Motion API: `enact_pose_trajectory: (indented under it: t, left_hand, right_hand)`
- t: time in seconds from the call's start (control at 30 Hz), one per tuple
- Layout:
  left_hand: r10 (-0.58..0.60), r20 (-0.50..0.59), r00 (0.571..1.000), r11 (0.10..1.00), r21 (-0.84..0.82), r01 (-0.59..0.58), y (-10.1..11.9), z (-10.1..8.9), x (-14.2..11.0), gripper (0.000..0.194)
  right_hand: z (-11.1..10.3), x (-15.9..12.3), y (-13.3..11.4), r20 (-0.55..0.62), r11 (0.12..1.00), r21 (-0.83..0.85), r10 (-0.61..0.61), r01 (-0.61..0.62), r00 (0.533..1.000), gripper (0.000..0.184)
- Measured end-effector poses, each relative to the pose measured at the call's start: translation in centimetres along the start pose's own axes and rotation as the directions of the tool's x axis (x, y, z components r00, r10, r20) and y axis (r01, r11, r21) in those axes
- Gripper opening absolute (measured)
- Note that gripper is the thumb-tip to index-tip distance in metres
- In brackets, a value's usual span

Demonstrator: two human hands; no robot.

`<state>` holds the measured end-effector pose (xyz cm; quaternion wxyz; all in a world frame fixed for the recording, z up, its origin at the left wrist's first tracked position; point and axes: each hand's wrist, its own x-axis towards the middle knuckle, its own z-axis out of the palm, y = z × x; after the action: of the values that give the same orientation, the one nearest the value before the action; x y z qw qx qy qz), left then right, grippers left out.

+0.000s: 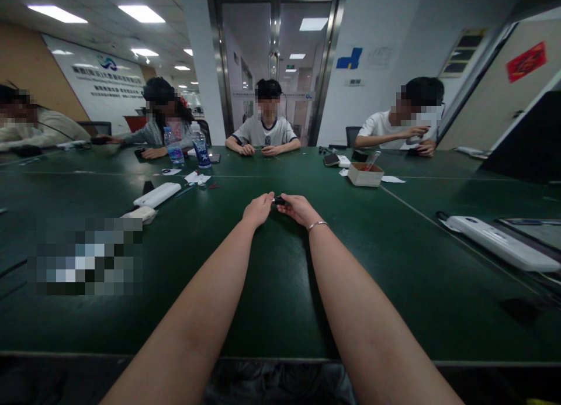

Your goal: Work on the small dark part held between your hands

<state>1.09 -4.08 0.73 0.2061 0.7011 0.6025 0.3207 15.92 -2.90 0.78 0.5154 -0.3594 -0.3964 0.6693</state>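
Note:
Both my arms reach forward over the green table point(280, 288), and my hands meet near its middle. Between them is a small black object point(279, 200), too small to identify. My left hand point(259, 208) has its fingers closed at the object's left end. My right hand point(298, 208), below a silver bracelet point(317, 224) on the wrist, pinches the right part of it. The fingers partly cover the object, and it appears to be held just above the tabletop.
White power strips lie left point(156, 194) and right point(499, 241). Two bottles point(200, 146) stand at the far left centre, near paper scraps point(197, 177). An open box point(365, 175) sits at the right. Several people sit around the table, one directly opposite point(266, 130).

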Motion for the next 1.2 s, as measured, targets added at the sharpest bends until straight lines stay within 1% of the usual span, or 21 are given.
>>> enact_pose_trajectory:
  t: [0.07,0.13,0.2,0.27,0.33,0.37,0.5,0.57,0.63,0.73,0.8,0.87,0.97,1.0,1.07,1.13,1.2]
  left_hand:
    - [0.036,-0.004,0.999,0.999,-0.014,-0.036,-0.1,0.1,0.0,0.040]
    - [0.055,-0.012,0.998,0.998,-0.004,-0.055,-0.1,0.1,0.0,0.036]
    - [0.035,-0.020,0.999,0.999,0.009,-0.034,0.0,0.0,0.0,0.043]
    - [-0.013,-0.011,1.000,1.000,0.010,0.014,0.0,0.0,0.1,0.052]
    - [-0.026,0.000,1.000,1.000,-0.018,0.026,-0.2,0.1,0.2,0.054]
    - [-0.012,-0.002,1.000,0.999,-0.043,0.011,-0.4,0.2,0.3,0.052]
    - [0.047,-0.038,0.998,0.989,-0.139,-0.052,-1.2,0.9,0.7,0.028]
    - [0.056,-0.040,0.998,0.989,-0.138,-0.061,-1.2,1.0,0.7,0.025]
    - [0.055,-0.040,0.998,0.994,-0.096,-0.058,-0.9,0.8,0.7,0.029]
    - [0.014,-0.020,1.000,1.000,-0.016,-0.014,-0.3,0.4,0.4,0.046]
    - [-0.014,0.005,1.000,1.000,-0.005,0.014,-0.1,0.2,0.3,0.054]
    - [-0.004,0.019,1.000,0.999,-0.039,0.004,-0.2,0.1,0.2,0.051]
    - [0.051,0.009,0.999,0.994,-0.093,-0.050,-0.5,0.3,0.3,0.037]
    - [0.063,0.006,0.998,0.994,-0.093,-0.062,-0.6,0.4,0.4,0.035]
    - [0.060,0.004,0.998,0.996,-0.069,-0.060,-0.5,0.4,0.4,0.041]
    - [0.028,0.012,1.000,0.999,-0.046,-0.028,-0.4,0.2,0.3,0.051]
    - [0.001,0.021,1.000,0.999,-0.051,0.000,-0.3,0.1,0.3,0.055]
  right_hand:
    - [0.0,0.0,0.0,-0.010,1.000,0.009,-0.001,0.001,1.000,0.011]
    - [0.0,0.0,0.0,-0.003,1.000,0.006,0.001,-0.001,1.000,0.010]
    - [0.1,0.0,0.0,0.005,1.000,-0.004,0.004,-0.004,1.000,0.009]
    - [0.1,0.0,0.0,0.007,1.000,-0.009,0.007,-0.007,1.000,0.010]
    - [0.0,0.0,0.0,0.001,1.000,-0.004,0.005,-0.005,1.000,0.012]
    - [0.0,0.0,0.0,-0.005,1.000,0.000,0.003,-0.003,1.000,0.012]
    - [0.0,0.1,0.0,-0.021,1.000,0.008,0.006,-0.005,1.000,0.013]
    - [0.0,0.1,0.0,-0.011,1.000,0.003,0.007,-0.007,1.000,0.013]
    - [0.0,0.0,0.0,0.007,1.000,-0.004,0.007,-0.007,1.000,0.012]
    - [0.0,0.0,0.0,0.022,1.000,-0.012,0.009,-0.009,1.000,0.011]
    - [0.0,0.0,0.0,0.016,1.000,-0.014,0.009,-0.009,1.000,0.011]
    - [0.0,0.0,0.0,0.001,1.000,-0.012,0.007,-0.007,1.000,0.013]
    - [-0.1,0.1,0.0,-0.007,1.000,-0.005,0.002,-0.002,1.000,0.015]
    - [-0.1,0.1,0.0,-0.001,1.000,-0.005,0.003,-0.003,1.000,0.015]
    - [-0.1,0.1,0.0,0.011,1.000,-0.007,0.005,-0.005,1.000,0.014]
    - [-0.1,0.1,0.0,0.010,1.000,-0.009,0.009,-0.009,1.000,0.013]
    - [-0.1,0.1,0.0,0.001,1.000,-0.007,0.009,-0.009,1.000,0.013]
